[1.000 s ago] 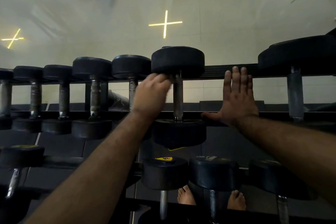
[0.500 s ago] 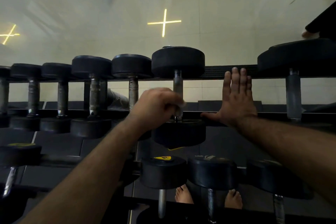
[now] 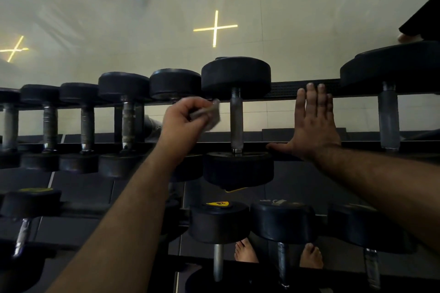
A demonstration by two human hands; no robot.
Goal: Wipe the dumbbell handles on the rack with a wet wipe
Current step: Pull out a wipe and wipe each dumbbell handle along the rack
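Left hand (image 3: 184, 121) pinches wet wipe (image 3: 209, 115) in curled fingers, just left of centre dumbbell handle (image 3: 236, 121), not touching. Right hand (image 3: 313, 126) flat, fingers pressed together, resting on rack (image 3: 307, 89). Wipe: light, limp, prob. damp; bunch it round the bar. Handle: rigid knurled steel, heavy dumbbell, shouldn't shift.

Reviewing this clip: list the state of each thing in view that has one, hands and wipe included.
left hand: fingers curled, pinching the wet wipe, off the handle.
wet wipe: crumpled, held in the air beside the centre dumbbell handle.
centre dumbbell handle: bare, nothing touching it, dumbbell seated on the rack.
right hand: flat, fingers straight, resting on the rack rail.
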